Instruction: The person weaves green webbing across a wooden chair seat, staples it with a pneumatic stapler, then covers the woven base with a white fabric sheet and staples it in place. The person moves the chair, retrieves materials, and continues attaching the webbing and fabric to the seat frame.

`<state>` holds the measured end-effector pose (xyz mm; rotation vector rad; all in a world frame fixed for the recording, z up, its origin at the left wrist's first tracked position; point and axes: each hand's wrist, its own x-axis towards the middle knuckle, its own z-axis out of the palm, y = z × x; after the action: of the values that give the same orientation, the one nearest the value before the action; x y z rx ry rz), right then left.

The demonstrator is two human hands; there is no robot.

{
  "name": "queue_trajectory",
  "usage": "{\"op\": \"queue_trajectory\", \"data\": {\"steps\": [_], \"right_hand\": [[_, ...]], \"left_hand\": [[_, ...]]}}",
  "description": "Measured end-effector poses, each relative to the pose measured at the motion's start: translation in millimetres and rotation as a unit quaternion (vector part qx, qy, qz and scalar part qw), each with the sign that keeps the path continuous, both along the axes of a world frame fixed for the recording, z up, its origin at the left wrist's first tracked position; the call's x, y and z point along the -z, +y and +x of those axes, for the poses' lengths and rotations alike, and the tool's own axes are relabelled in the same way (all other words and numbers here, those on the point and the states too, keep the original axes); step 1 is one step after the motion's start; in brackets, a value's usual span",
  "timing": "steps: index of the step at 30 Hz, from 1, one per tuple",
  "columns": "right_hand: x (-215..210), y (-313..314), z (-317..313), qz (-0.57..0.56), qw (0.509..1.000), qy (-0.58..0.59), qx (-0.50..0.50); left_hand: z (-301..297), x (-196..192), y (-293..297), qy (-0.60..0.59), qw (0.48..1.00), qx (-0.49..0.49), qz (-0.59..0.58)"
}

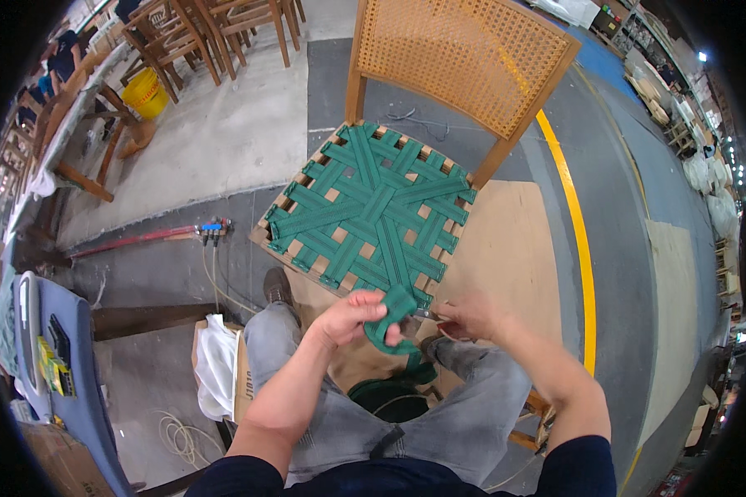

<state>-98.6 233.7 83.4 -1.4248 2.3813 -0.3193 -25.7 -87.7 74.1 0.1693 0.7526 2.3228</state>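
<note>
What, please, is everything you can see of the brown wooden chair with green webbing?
The brown wooden chair has a curved tan cane backrest at its far side. Its seat is interlaced flat green webbing, seemingly fabric, with diagonals crossing on top. The left hand holds a green strip by the near corner; the blurred right hand is close by.

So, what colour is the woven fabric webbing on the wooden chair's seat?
The fabric webbing is green with darker stripes; best in the head view.
</note>
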Motion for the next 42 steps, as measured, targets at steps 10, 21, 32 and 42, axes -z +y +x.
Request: {"op": "queue_trajectory", "data": {"steps": [10, 21, 32, 42], "right_hand": [[-33.6, 193.0, 212.0, -0.292, 0.601, 0.053, 0.742], [-21.9, 323.0, 425.7, 0.073, 0.364, 0.217, 0.903], [2.9, 316.9, 399.5, 0.083, 0.463, 0.183, 0.863], [-17.3, 64.8, 141.3, -0.137, 0.817, 0.221, 0.514]], "left_hand": [[47.1, 50.8, -28.2, -0.213, 0.903, -0.044, -0.371], [-8.6, 36.4, 20.2, -0.304, 0.89, -0.324, -0.105], [128.2, 48.8, 115.1, -0.507, 0.814, -0.262, -0.111], [172.1, -43.8, 66.1, -0.209, 0.956, -0.019, -0.207]]}}
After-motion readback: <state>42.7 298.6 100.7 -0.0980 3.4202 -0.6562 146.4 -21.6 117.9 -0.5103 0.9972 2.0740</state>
